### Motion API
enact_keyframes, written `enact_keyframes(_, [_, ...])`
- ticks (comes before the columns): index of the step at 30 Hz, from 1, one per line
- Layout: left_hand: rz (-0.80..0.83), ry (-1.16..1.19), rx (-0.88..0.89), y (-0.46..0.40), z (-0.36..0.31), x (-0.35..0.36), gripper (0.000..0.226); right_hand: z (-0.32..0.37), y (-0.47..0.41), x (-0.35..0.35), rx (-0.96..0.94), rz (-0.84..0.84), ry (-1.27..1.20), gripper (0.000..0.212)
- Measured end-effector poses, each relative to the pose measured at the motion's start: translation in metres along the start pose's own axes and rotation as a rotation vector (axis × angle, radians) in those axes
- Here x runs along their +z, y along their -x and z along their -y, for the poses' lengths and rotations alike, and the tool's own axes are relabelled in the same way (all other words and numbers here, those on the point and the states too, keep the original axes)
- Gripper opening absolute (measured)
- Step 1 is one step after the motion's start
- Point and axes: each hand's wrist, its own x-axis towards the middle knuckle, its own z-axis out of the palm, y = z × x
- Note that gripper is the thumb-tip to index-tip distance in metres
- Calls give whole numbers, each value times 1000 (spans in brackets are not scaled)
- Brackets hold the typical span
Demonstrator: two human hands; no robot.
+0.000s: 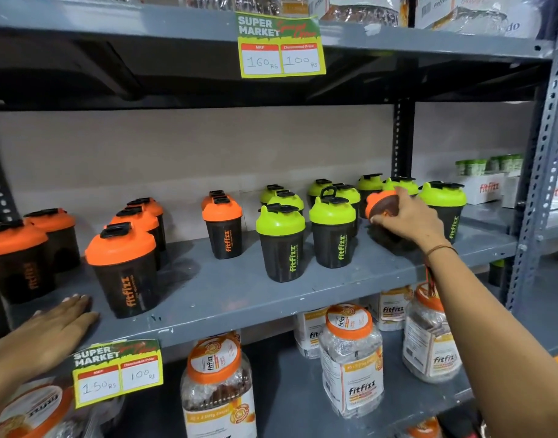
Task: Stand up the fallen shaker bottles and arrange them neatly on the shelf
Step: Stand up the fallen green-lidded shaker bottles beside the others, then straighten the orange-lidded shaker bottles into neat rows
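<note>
Black shaker bottles stand on the grey middle shelf (239, 298). Several with orange lids (121, 248) fill the left, one orange-lidded pair (222, 213) stands mid-shelf, and several green-lidded ones (281, 222) stand to the right. Among the green ones, an orange-lidded shaker (380, 205) lies tilted on its side, lid pointing left. My right hand (407, 219) grips this fallen shaker from above and the right. My left hand (55, 330) rests flat on the shelf's front edge at the left, fingers apart, holding nothing.
A yellow-green price tag (118, 371) hangs from the shelf edge by my left hand; another (281, 45) hangs from the shelf above. Clear jars with orange lids (350, 355) fill the shelf below. A grey upright post (537, 191) bounds the right side, white boxes (486, 188) behind.
</note>
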Motion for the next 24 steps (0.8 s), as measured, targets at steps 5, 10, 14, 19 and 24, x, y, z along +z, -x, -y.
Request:
enact_keyframes(5, [-19,73,-25,10,-15,-15,55,43,24,-19,-100,-448,-555,81])
enact_keyframes(10, [-15,107,-55,27,-39,-35,53,122,83,-28,-385,-461,-1030,75])
enact_keyframes(14, [-32,182,-71,37,-47,-44,53,177,134,-5,-516,-251,-1158,74])
enact_keyframes(19, [-34,213,-81,40,-49,-45,53,217,168,41,-591,-86,-993,78])
enact_keyframes(24, [-53,223,-87,40,-50,-45,54,220,171,79,-570,60,-816,90])
